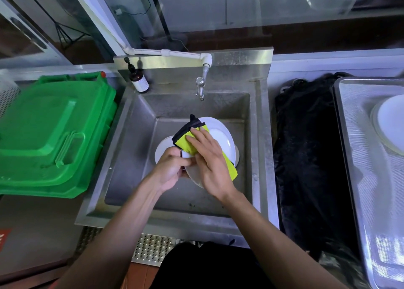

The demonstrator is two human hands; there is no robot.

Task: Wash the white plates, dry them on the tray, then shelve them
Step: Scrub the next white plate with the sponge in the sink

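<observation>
Right over the steel sink (140,122), the fingers (197,138) of the right hand (207,164) lie fairly straight and spread, pressing a yellow cloth (185,144) with a black edge flat against the face of a white plate (220,135). The left hand (170,168) has its fingers curled round the near rim of that same plate, pinching it just beside the right thumb, so the plate is held tilted above the sink's basin. Under it, on the sink's floor, a second white plate (162,148) shows its left edge, mostly hidden by the held plate and the hands. Both bare forearms reach in from the sink's near edge. At the back of the sink a metal tap (200,87) hangs from a white pipe (170,52) that runs along the splashback; whether water is running cannot be told. On the sink's back left corner stands a dark pump bottle (138,80) with a pale label. Left of the sink lies a green plastic lid (50,135), large and flat, with a white perforated basket (8,91) just behind it. Right of the sink is a heap of black plastic sheeting (306,157), and beyond that, farthest from the sink, a metal tray (360,179) carrying a stack of white plates (389,122) at the frame's right edge.
</observation>
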